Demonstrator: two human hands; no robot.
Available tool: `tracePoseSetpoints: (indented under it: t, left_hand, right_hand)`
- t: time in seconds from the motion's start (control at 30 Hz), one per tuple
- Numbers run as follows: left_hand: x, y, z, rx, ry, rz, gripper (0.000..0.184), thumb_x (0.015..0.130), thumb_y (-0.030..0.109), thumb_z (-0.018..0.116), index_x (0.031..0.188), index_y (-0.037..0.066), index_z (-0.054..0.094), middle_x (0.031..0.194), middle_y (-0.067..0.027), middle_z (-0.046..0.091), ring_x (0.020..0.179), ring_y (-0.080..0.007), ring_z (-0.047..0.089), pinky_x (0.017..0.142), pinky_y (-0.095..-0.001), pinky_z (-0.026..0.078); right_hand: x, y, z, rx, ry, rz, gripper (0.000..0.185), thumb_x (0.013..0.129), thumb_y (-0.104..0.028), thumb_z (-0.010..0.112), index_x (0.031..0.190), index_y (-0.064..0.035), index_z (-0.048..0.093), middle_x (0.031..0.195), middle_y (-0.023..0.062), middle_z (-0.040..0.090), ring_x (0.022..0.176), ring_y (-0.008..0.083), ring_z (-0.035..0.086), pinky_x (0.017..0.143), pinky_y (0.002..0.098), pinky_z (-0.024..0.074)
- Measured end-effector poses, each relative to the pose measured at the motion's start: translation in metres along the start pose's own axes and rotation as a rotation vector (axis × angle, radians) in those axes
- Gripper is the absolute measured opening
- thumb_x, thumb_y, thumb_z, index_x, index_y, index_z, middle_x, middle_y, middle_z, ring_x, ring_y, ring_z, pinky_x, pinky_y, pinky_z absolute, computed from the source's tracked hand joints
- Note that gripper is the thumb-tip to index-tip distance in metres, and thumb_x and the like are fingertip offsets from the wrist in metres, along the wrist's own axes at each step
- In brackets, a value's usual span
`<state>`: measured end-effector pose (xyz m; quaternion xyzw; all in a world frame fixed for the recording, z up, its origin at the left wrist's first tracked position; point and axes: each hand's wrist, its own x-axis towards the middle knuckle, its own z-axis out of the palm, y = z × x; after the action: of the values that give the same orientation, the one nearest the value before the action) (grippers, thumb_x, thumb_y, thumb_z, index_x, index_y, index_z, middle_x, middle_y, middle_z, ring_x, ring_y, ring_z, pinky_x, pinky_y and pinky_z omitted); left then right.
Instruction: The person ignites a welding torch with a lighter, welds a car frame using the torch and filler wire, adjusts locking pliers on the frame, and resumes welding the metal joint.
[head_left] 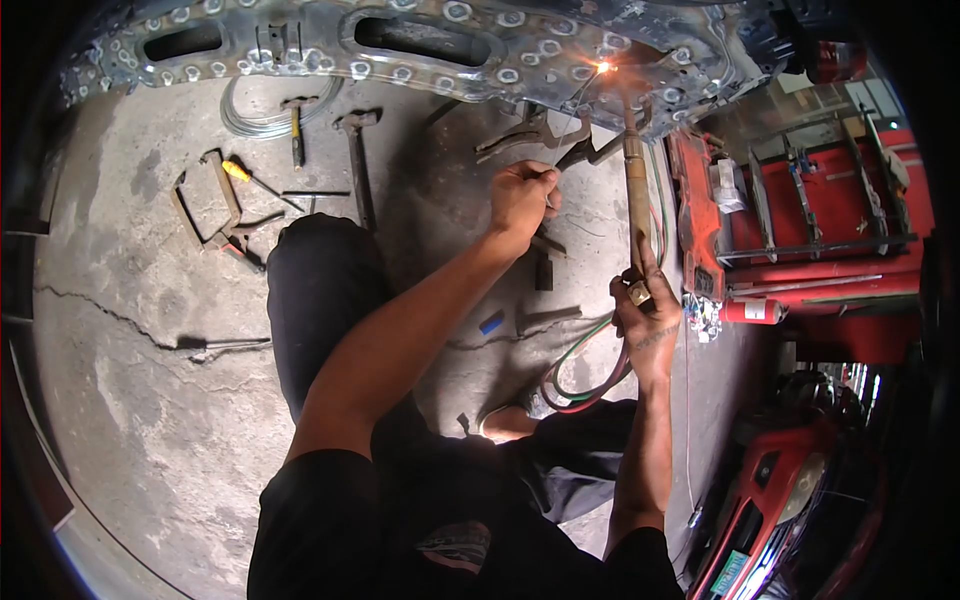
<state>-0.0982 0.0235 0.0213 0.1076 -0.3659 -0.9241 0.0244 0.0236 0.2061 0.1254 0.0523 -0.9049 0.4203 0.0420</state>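
My right hand is wrapped round the handle of a gas torch, which points up at the metal panel. A bright orange-white glow burns at the panel's surface beside the torch tip. Between the closed fingers of my left hand is a thin filler rod, its far end reaching the glow. Rows of round weld marks cover the panel, along with two long slots. Green and red hoses loop below my right hand.
On the concrete floor lie a yellow-handled hammer, a larger hammer, a wire coil, a screwdriver and locking clamps. A red rack, a red cylinder and a red car front stand right.
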Motion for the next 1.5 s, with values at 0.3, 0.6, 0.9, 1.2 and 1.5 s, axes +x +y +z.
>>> tracePoseSetpoints:
  t: [0.3, 0.6, 0.9, 1.2, 1.5]
  left_hand:
    - [-0.002, 0.001, 0.000, -0.012, 0.017, 0.006, 0.014, 0.099, 0.005, 0.066, 0.086, 0.002, 0.070, 0.070, -0.0037, 0.065, 0.057, -0.0114, 0.062, 0.050, -0.0277, 0.051]
    - [-0.002, 0.001, -0.001, -0.004, 0.009, 0.025, 0.014, 0.099, 0.005, 0.067, 0.086, 0.002, 0.071, 0.069, -0.0038, 0.065, 0.057, -0.0116, 0.061, 0.049, -0.0276, 0.051]
    - [0.001, -0.001, -0.007, 0.052, -0.036, 0.006, 0.011, 0.097, 0.007, 0.068, 0.098, -0.002, 0.074, 0.081, -0.0082, 0.069, 0.066, -0.0165, 0.066, 0.058, -0.0319, 0.058]
    - [0.003, -0.003, -0.008, 0.040, -0.037, -0.006, 0.010, 0.096, 0.008, 0.070, 0.096, -0.001, 0.074, 0.082, -0.0075, 0.069, 0.067, -0.0166, 0.066, 0.058, -0.0322, 0.058]
    - [0.003, -0.002, -0.008, 0.026, -0.038, -0.007, 0.009, 0.096, 0.008, 0.069, 0.096, 0.000, 0.074, 0.080, -0.0066, 0.068, 0.067, -0.0160, 0.066, 0.059, -0.0319, 0.057]
  right_hand:
    - [0.001, 0.010, -0.001, -0.003, -0.003, -0.068, 0.063, 0.094, 0.008, 0.066, 0.154, -0.0067, 0.053, 0.089, -0.0031, 0.062, 0.060, 0.0028, 0.051, 0.050, 0.0196, 0.0438]
    - [0.002, 0.011, 0.000, -0.046, -0.004, -0.084, 0.065, 0.092, 0.010, 0.063, 0.155, -0.0060, 0.052, 0.090, -0.0026, 0.061, 0.062, 0.0038, 0.053, 0.051, 0.0199, 0.0452]
    - [0.000, 0.005, 0.001, -0.057, 0.008, -0.044, 0.072, 0.086, 0.017, 0.058, 0.151, -0.0130, 0.059, 0.091, 0.0004, 0.059, 0.069, 0.0073, 0.057, 0.058, 0.0240, 0.0493]
    - [0.000, 0.005, 0.002, -0.056, 0.010, -0.057, 0.068, 0.089, 0.014, 0.061, 0.152, -0.0096, 0.057, 0.090, -0.0008, 0.059, 0.066, 0.0061, 0.055, 0.055, 0.0228, 0.0477]
    - [-0.002, -0.003, 0.003, -0.120, 0.054, -0.031, 0.059, 0.091, -0.002, 0.074, 0.149, -0.0062, 0.060, 0.091, 0.0035, 0.061, 0.076, 0.0108, 0.056, 0.070, 0.0277, 0.0496]
